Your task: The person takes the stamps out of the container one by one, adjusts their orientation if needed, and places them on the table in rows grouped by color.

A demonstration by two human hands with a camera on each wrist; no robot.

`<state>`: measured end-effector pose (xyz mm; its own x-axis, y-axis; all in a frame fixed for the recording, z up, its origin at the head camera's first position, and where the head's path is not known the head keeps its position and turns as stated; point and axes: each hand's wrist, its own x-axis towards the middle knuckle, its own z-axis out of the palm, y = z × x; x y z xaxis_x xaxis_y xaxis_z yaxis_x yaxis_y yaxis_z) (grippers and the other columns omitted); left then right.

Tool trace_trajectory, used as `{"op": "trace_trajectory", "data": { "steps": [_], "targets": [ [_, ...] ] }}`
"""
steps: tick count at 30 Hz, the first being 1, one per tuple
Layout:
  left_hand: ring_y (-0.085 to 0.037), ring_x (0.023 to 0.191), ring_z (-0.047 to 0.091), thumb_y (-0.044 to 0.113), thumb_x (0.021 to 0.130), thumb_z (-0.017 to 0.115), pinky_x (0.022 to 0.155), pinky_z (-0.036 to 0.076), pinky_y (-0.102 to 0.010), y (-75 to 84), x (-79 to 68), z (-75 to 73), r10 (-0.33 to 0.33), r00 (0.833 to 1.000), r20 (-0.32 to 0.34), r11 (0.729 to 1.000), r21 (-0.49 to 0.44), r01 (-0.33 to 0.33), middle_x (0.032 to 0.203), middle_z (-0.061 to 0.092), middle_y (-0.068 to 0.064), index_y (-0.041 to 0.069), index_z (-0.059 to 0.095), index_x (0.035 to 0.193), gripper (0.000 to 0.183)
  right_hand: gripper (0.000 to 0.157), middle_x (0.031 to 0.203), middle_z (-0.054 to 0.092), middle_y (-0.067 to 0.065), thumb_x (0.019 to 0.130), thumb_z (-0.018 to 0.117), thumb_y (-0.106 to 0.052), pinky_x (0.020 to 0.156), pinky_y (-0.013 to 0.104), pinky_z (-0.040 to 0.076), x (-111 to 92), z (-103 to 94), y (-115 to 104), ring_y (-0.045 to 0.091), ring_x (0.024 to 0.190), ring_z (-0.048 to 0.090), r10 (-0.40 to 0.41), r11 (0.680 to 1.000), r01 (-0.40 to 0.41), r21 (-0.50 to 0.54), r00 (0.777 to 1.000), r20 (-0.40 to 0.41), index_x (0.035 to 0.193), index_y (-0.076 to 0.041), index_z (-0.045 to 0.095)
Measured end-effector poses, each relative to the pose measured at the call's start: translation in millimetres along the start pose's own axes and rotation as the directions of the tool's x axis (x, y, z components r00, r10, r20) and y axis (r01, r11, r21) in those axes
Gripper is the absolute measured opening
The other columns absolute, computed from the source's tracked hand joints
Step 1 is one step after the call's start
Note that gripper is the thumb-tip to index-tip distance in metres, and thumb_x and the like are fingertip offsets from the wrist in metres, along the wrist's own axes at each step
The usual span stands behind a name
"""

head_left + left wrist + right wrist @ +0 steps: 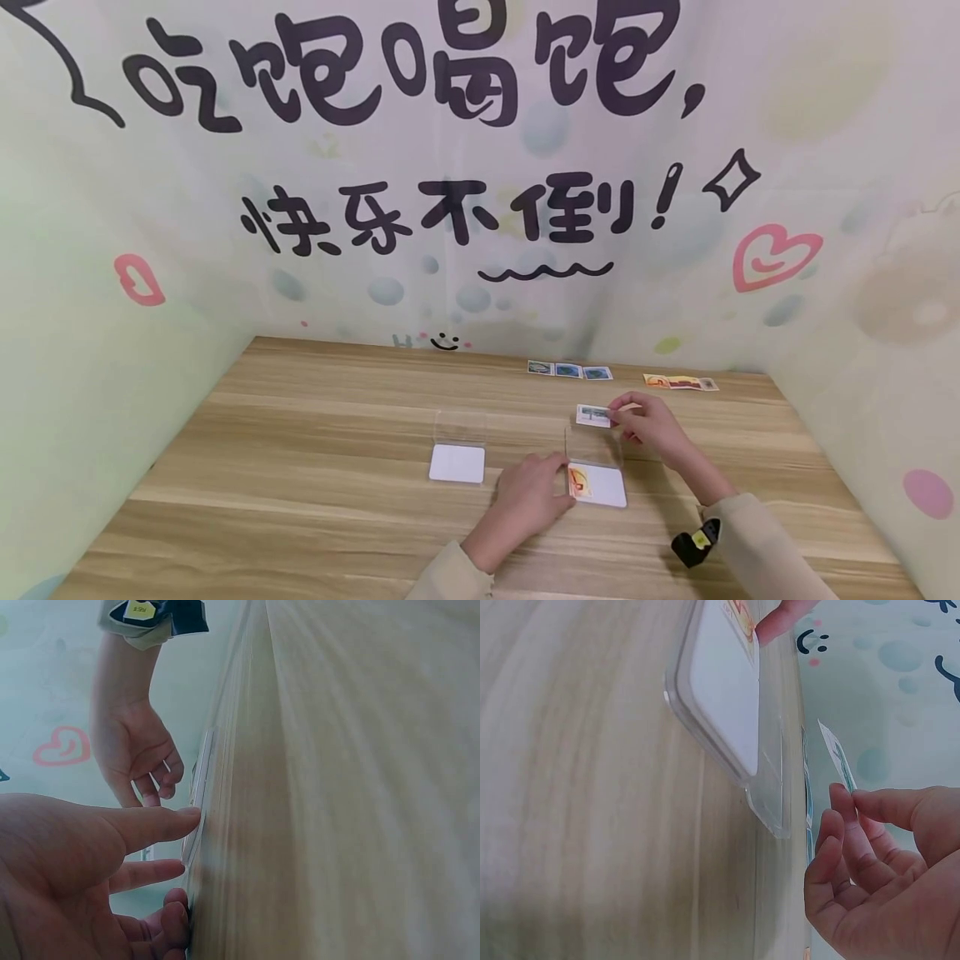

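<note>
Between thumb and forefinger my right hand [648,423] pinches a small white-bordered stamp [593,416] by its edge, raised over the open clear lid of a plastic case. The right wrist view shows the stamp [837,759] nearly edge-on, with a greenish picture. The case [609,486] has a white insert, and an orange-and-yellow stamp [579,482] lies at its left side. My left hand [527,497] rests by that case, thumb and forefinger extended against its left edge. In the left wrist view the left thumb [154,825] reaches straight to the case's side.
A second clear case [457,463] with a white insert stands open to the left. Along the back of the wooden table lie a row of bluish stamps [568,371] and a row of orange-red ones [681,382]. A printed cloth [420,308] hangs behind the table.
</note>
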<state>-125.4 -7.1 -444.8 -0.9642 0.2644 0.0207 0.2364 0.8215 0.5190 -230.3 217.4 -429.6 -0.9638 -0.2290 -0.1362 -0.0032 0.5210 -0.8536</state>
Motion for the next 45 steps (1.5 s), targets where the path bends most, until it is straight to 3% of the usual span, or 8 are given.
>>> {"op": "trace_trajectory", "data": {
  "steps": [16,45],
  "targets": [
    [-0.023,0.094,0.070,0.032,0.087,0.087,0.069,0.050,-0.034,-0.2,1.5,1.6,0.000,1.000,0.008,0.999,0.034,0.000,0.108,0.075,-0.008,0.015,0.071,0.130,0.049,0.020,0.090,0.073,0.010,0.106,0.060,-0.010,0.062,0.030,0.050,5.2,0.5,-0.7,0.018,0.069,0.059,0.003,1.000,-0.003,-0.020,1.000,-0.008,0.115,0.009,0.063],
    [-0.024,0.096,0.070,0.031,0.087,0.088,0.070,0.050,-0.035,0.1,0.0,-0.7,0.000,1.000,0.011,1.000,0.016,0.000,0.111,0.075,-0.009,0.014,0.070,0.131,0.051,0.021,0.094,0.072,0.013,0.107,0.059,-0.009,0.063,0.031,0.050,17.0,2.2,0.1,0.018,0.069,0.059,-0.007,0.999,0.007,-0.032,1.000,0.000,0.115,0.010,0.063]
  ]
}}
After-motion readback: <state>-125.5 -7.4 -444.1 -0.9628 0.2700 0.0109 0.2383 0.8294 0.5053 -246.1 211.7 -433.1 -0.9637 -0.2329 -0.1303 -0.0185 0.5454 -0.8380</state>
